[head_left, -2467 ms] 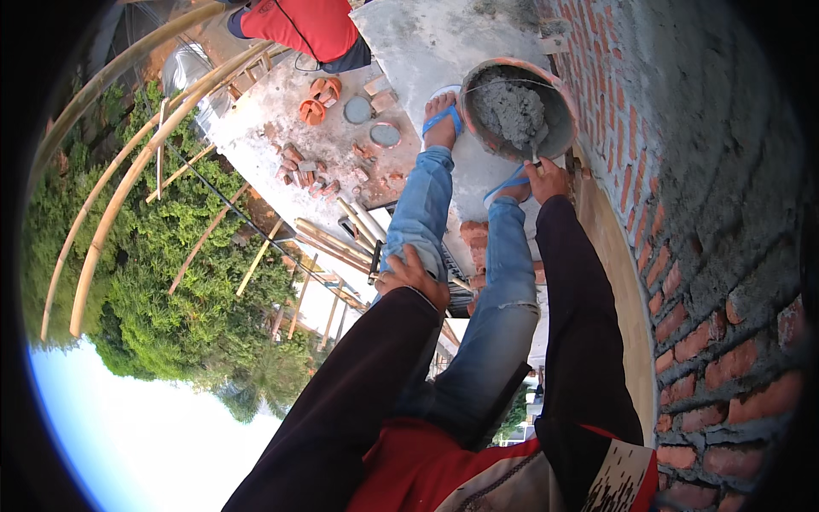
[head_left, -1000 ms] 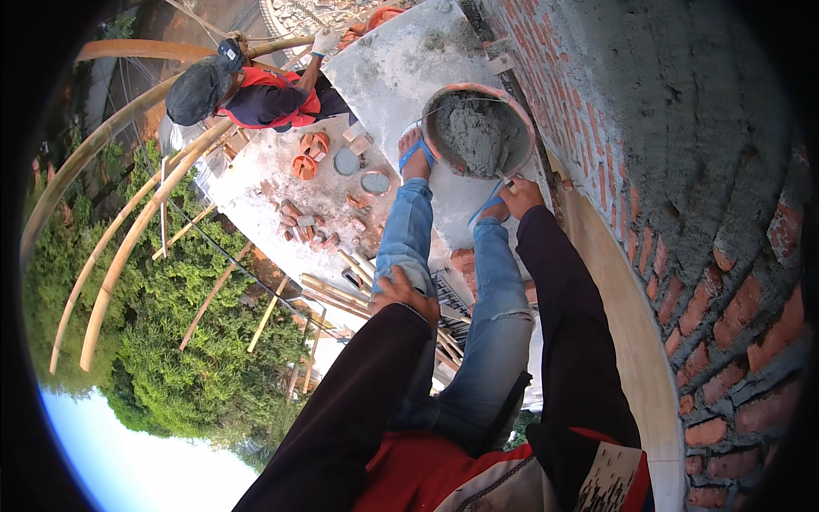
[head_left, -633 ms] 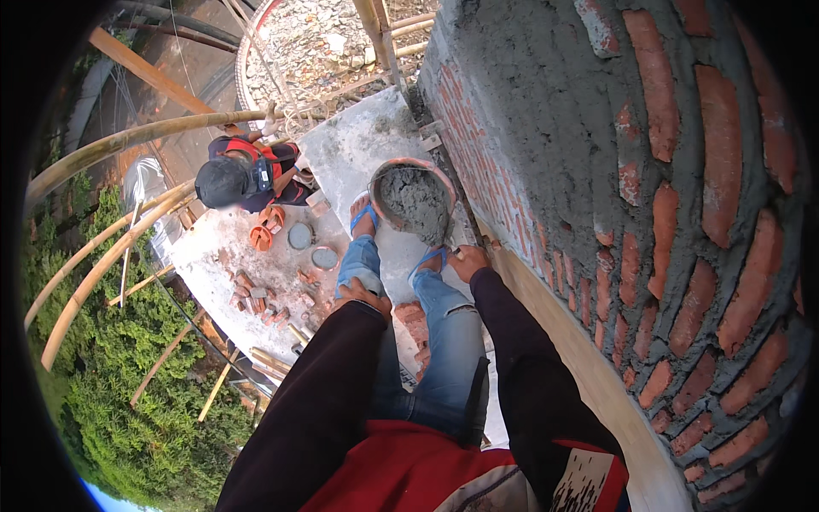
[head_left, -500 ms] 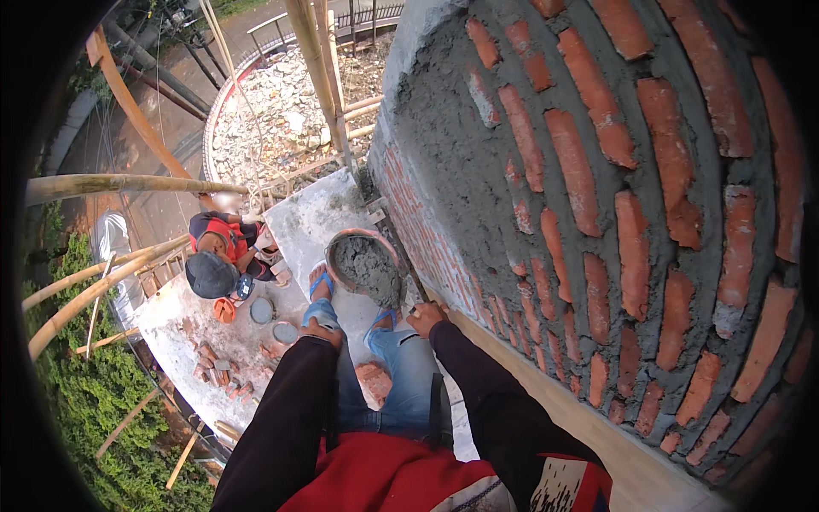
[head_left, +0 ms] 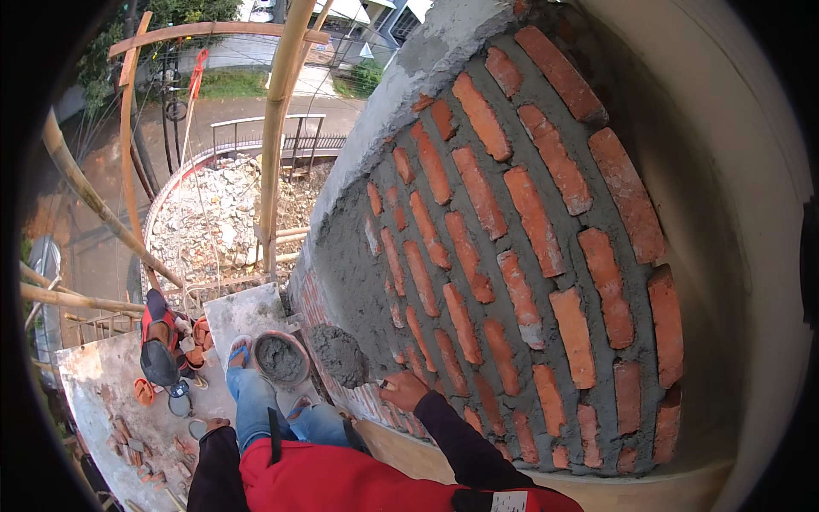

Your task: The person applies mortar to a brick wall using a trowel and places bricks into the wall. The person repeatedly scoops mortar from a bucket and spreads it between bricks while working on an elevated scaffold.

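Note:
My right hand (head_left: 403,390) is closed round the handle of a trowel. A thick grey heap of wet mortar (head_left: 339,354) covers the blade, which is raised close to the brick wall (head_left: 478,282). Rows of red bricks show between grey joints there, and a plastered patch (head_left: 345,264) spreads along the left part. Below and left of the trowel, a round tub (head_left: 286,381) holds more wet mortar near my feet. My left hand (head_left: 217,424) is low beside my left leg, small and partly covered by its dark sleeve; its fingers are not clear.
A co-worker (head_left: 160,358) in a dark cap crouches at the left on the concrete slab (head_left: 81,375). Broken bricks (head_left: 132,448) and a grey container (head_left: 179,405) lie nearby. Bamboo poles (head_left: 277,128) stand past the slab edge, with rubble (head_left: 213,209) far below.
My right hand has lifted the trowel from beside the tub to the wall, loaded with mortar. The left hand has left my knee. My view has swung right and up toward the wall.

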`<state>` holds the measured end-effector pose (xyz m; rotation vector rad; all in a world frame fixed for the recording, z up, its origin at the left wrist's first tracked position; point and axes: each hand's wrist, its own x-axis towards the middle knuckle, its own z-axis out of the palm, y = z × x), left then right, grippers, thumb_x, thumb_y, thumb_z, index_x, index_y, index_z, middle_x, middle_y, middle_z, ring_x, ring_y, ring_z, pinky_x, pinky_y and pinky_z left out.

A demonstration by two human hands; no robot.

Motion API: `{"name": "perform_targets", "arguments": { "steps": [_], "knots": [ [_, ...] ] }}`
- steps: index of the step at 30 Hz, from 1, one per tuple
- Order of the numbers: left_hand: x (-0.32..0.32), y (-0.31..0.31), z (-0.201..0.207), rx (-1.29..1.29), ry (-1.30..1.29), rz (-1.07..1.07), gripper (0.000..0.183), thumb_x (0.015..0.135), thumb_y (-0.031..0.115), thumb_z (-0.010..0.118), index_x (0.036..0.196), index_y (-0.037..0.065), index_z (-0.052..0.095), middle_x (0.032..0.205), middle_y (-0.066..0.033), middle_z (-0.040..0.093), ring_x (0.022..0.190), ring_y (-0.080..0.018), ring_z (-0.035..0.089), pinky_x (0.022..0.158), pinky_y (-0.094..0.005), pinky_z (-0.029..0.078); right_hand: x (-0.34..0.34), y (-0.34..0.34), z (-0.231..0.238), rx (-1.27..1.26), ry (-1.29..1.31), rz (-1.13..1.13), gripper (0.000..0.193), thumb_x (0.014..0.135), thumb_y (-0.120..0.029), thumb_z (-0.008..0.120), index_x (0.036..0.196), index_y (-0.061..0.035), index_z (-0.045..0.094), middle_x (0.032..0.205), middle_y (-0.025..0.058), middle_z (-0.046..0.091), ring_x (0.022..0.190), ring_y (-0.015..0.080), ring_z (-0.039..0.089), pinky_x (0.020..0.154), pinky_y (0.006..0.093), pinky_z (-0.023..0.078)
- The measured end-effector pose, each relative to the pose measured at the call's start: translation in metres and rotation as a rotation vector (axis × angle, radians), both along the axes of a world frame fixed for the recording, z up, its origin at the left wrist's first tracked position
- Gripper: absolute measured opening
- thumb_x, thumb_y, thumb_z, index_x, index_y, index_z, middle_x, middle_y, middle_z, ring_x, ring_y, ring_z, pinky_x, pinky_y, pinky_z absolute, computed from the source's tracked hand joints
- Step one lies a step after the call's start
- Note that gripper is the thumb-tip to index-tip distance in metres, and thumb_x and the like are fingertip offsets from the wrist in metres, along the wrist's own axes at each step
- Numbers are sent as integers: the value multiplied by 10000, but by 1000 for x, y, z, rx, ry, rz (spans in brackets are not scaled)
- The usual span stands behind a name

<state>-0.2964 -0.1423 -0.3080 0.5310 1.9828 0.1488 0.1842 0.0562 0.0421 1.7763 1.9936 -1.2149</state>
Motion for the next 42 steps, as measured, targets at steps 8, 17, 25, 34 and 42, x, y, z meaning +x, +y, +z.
{"name": "perform_targets", "arguments": {
  "steps": [8, 17, 25, 34, 42],
  "knots": [
    [16, 16, 19, -126, 5, -117, 443, 760, 344, 667, 1078, 37, 703, 1046, -186, 704, 1009, -303, 665, 916, -389, 494, -8, 62, 245, 35, -36, -239, 443, 862, -252, 643, 1214, 16, 615, 939, 209, 669, 1025, 214, 602, 834, 339, 479],
    [-24, 209, 0, 104, -150, -287, 437, 765, 357, 654, 1072, 50, 712, 1047, -171, 707, 1013, -289, 665, 915, -386, 492, -23, 159, 508, 280, 345, -537, 186, 890, -170, 579, 779, -21, 565, 600, 57, 551, 431, 121, 507, 412, 253, 406],
    [-71, 268, 7, 84, -256, -213, 482, 787, 424, 647, 1099, 61, 706, 1066, -145, 707, 1056, -253, 651, 958, -360, 465, 0, 271, 556, 641, -3, -557, 231, 856, -260, 591, 763, -52, 554, 576, 24, 473, 414, 111, 423, 373, 279, 318],
    [-93, 253, 20, -40, -221, -302, 488, 770, 430, 686, 1098, 69, 708, 1085, -126, 699, 1058, -246, 639, 968, -361, 450, -25, 346, 520, 1160, -1135, -223, 228, 892, -217, 566, 969, -40, 686, 1006, 180, 672, 1002, 367, 639, 867, 481, 494],
    [-101, 300, 13, -31, -224, -339, 495, 756, 435, 721, 1096, 76, 709, 1102, -109, 691, 1060, -239, 629, 977, -361, 438, -69, 294, 522, 1102, -1222, -243, 289, 902, -276, 596, 1110, -75, 605, 1059, 175, 665, 1025, 364, 625, 869, 486, 489]
  ]
}}
